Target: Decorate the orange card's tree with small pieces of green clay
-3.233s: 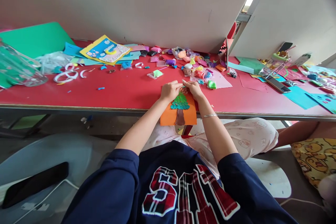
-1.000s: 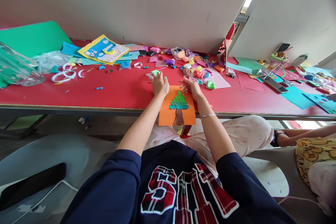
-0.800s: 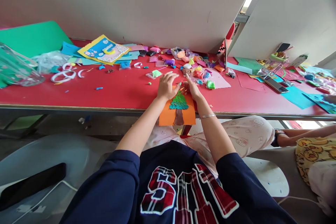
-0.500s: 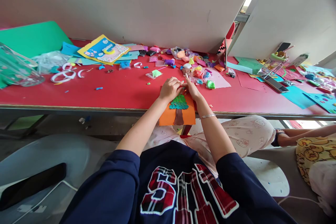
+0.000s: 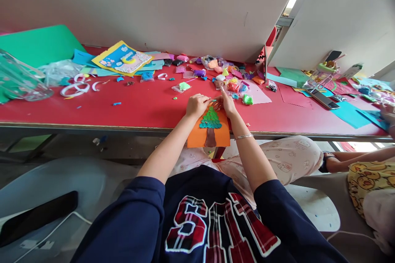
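An orange card point(image 5: 195, 136) hangs over the front edge of the red table point(image 5: 142, 109). On it is a clay tree point(image 5: 210, 120) with green scale-like leaves and a brown trunk. My left hand point(image 5: 196, 105) and my right hand point(image 5: 227, 104) meet at the tree's tip, fingers curled and pinched together there. What they pinch is too small to make out. A small bag of green clay point(image 5: 184, 86) lies just beyond my left hand.
Several little bags of coloured clay point(image 5: 234, 86) lie behind my hands. Paper sheets, a yellow-and-blue collage point(image 5: 123, 58) and white paper rings point(image 5: 77, 88) are at the left. White partition boards point(image 5: 148, 8) stand at the back. Another person point(image 5: 370, 181) sits at the right.
My left hand reached out to the green clay bag, then came back to the tip of the tree beside my right hand. A small green bit now lies near the bag.
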Tool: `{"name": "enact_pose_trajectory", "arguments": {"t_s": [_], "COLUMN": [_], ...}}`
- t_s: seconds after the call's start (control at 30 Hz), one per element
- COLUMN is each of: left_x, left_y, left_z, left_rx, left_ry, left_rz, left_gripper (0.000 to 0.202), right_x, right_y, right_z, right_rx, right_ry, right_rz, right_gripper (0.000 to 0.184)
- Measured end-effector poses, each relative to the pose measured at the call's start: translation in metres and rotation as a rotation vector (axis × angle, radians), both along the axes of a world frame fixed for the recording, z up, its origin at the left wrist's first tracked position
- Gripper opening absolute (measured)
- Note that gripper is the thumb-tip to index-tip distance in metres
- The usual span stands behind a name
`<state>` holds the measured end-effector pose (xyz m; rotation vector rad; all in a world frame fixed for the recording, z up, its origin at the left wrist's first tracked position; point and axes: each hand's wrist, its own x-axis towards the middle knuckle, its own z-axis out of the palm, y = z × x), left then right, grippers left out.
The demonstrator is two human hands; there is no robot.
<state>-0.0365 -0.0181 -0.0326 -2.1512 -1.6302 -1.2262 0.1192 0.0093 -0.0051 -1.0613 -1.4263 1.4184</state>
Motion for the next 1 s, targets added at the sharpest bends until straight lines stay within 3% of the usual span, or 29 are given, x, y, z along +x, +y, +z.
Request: {"name": "enact_pose_trajectory", "arguments": {"t_s": [0.37, 0.63, 0.87, 1.0], "left_x": [-0.0005, -0.0048, -0.0046, -0.003], "left_y": [0.0023, 0.0002, 0.0001, 0.0004], "left_z": [-0.0017, -0.0016, 0.0003, -0.0005], "left_rx": [-0.009, -0.05, -0.011, -0.033], "left_ry": [-0.171, -0.265, -0.164, -0.151], "left_rz": [0.067, -0.03, 0.045, 0.022], "left_gripper": [0.036, 0.025, 0.038, 0.03], "right_x": [0.0001, 0.0002, -0.0002, -0.0004], "right_y": [0.0005, 0.001, 0.0007, 0.0005], "right_z": [-0.0024, -0.0024, -0.0015, -0.0019], "right_rx": [0.026, 0.027, 0.027, 0.029], "right_ry": [-0.021, -0.012, -0.015, -0.021], "right_rz": [0.008, 0.02, 0.025, 0.023], "right_gripper": [0.063, 0.062, 0.06, 0.062]}}
